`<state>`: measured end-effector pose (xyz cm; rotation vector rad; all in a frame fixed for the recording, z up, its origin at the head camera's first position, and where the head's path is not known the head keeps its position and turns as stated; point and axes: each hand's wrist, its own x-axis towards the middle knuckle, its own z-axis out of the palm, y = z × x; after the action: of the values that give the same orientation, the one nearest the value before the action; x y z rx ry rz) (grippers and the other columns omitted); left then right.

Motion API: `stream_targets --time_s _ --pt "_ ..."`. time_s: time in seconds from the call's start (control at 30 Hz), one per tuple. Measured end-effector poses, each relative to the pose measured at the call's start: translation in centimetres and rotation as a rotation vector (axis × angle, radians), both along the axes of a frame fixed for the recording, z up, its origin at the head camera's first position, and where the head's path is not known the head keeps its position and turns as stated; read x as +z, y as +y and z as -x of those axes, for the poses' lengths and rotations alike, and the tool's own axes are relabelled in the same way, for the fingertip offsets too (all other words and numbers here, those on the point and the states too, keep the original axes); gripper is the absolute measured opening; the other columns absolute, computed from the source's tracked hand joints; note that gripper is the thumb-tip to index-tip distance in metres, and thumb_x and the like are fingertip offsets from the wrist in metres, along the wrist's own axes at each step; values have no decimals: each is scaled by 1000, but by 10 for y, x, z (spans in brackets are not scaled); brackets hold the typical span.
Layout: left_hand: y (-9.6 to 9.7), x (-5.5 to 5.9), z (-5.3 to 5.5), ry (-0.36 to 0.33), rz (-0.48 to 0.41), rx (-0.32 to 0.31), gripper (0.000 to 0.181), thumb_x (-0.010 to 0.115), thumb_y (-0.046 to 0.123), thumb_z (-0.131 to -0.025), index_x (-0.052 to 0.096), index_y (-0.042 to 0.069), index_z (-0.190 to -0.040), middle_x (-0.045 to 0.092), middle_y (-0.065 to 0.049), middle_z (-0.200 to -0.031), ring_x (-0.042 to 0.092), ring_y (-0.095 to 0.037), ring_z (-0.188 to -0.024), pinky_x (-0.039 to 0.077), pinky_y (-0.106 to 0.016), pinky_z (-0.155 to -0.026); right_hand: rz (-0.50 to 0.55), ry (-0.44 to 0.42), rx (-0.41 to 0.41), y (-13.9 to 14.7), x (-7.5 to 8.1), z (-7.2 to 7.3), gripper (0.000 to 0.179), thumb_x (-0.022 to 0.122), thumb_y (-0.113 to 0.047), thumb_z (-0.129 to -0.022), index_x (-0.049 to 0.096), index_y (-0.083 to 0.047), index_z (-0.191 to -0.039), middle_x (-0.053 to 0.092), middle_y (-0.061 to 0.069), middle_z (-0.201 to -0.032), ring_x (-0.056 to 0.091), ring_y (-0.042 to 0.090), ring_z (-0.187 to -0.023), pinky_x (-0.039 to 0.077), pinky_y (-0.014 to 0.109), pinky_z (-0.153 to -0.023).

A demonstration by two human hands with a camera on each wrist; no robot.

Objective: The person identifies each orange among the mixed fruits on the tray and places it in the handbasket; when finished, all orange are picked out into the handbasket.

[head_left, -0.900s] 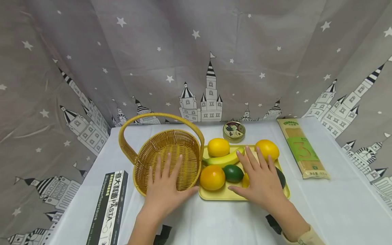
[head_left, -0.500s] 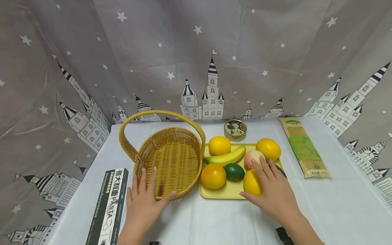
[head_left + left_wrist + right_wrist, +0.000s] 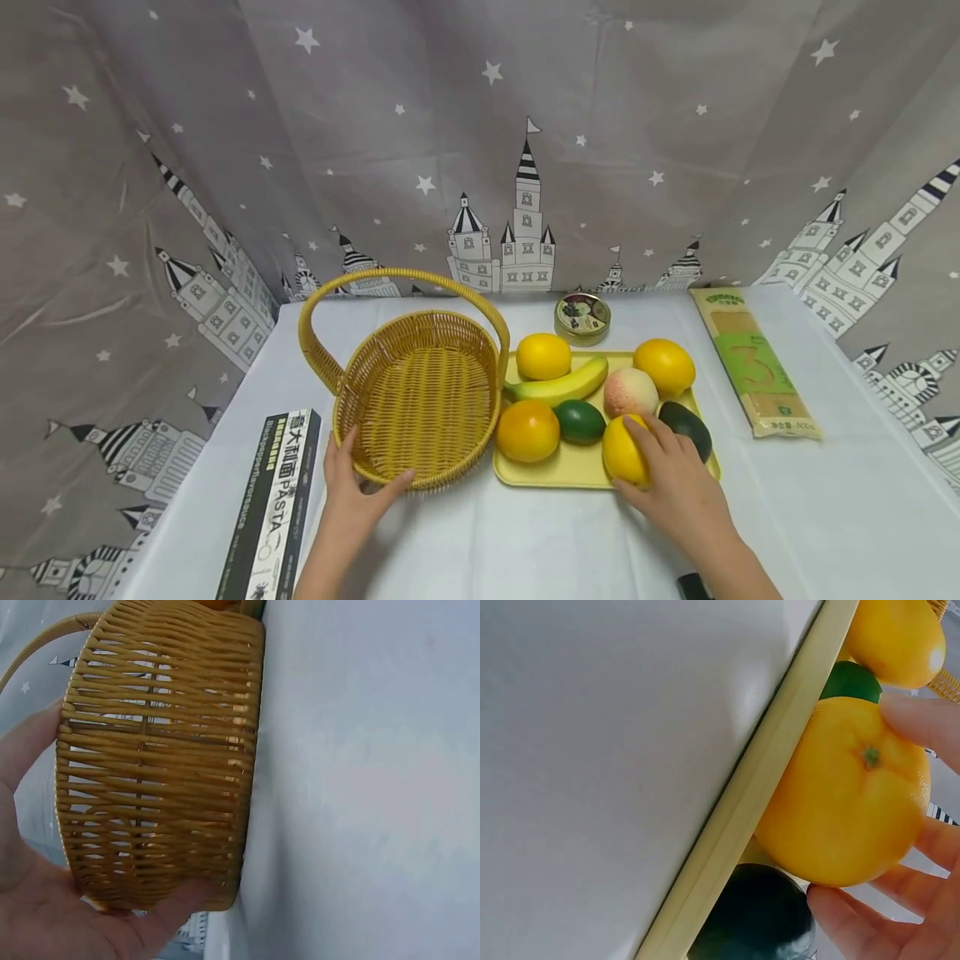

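Observation:
My left hand is at the near left side of a wicker basket with a tall handle. In the left wrist view its thumb and fingers span the basket's woven wall, touching it from both sides. My right hand grips an orange, thumb on one side and fingers on the other. The orange still sits at the front of a yellow tray. Beside it are a peach, a dark green avocado and a smaller green fruit.
The tray also bears a banana, a lemon, another orange fruit and a yellow-orange fruit. A round tin stands behind. A pasta box lies left, a noodle packet right. A grey curtain closes the back.
Both hands were spread over the basket and tray. The left moved left and down to the basket's near side; the right moved right, then its fingers closed round the orange.

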<state>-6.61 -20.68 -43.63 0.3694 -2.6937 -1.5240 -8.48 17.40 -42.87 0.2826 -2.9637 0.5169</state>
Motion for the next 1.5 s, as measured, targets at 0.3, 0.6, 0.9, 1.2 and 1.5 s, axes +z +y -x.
stream_targets --time_s 0.3,0.6,0.9,1.2,1.5 --pt "1 -3 2 53 -63 29 103 83 23 -76 16 1 -151 -1 -24 -154 13 -49 -139 19 -62 -112 -7 24 -10 1 2 2 72 82 -34 -72 55 -7 -133 48 18 -133 49 40 -107 49 57 -86" --pt "1 -4 1 16 -106 44 104 83 25 -77 14 5 -152 -8 -23 -155 10 -49 -139 31 -56 -109 26 68 -3 -1 7 3 72 82 -34 -70 56 -7 -131 50 16 -131 51 38 -105 51 54 -84" --pt "-1 -5 -1 15 -152 41 104 82 23 -78 11 7 -153 -14 -22 -155 12 -50 -138 39 -52 -104 75 190 81 -20 34 10 73 84 -35 -69 56 -9 -131 50 12 -135 50 35 -112 50 52 -91" --pt "-1 -6 0 19 -128 36 102 83 23 -77 15 7 -152 -10 -24 -155 8 -51 -139 30 -57 -109 230 228 239 -68 51 20 74 84 -36 -69 57 -12 -133 51 9 -136 50 31 -121 44 52 -102" --pt "-1 -6 0 13 -131 35 101 82 23 -78 15 5 -151 -10 -24 -154 12 -51 -138 41 -54 -102 295 142 379 -131 51 40 74 81 -42 -71 55 -17 -135 51 4 -137 50 24 -121 49 43 -96"
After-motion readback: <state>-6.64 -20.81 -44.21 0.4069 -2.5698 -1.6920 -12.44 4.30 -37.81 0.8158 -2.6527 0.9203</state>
